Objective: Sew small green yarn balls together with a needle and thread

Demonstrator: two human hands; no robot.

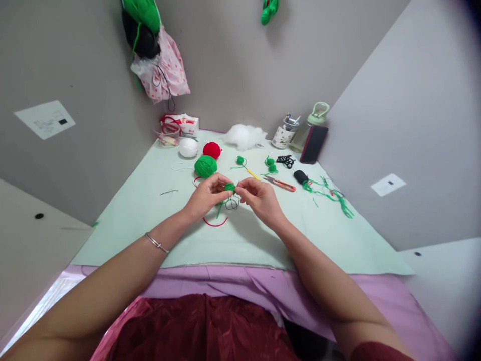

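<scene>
While the left hand (215, 193) pinches a small green piece (230, 187) nearer the person than the green yarn ball (205, 166), the right hand's (256, 198) fingertips close narrowly beside it.

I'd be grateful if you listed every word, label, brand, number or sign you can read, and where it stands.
No text can be read.
Red-and-white box: red print, too small and blurred.
White panel, left wall: faint marks, too blurred.
Pen cup: dark marks, too small.
</scene>
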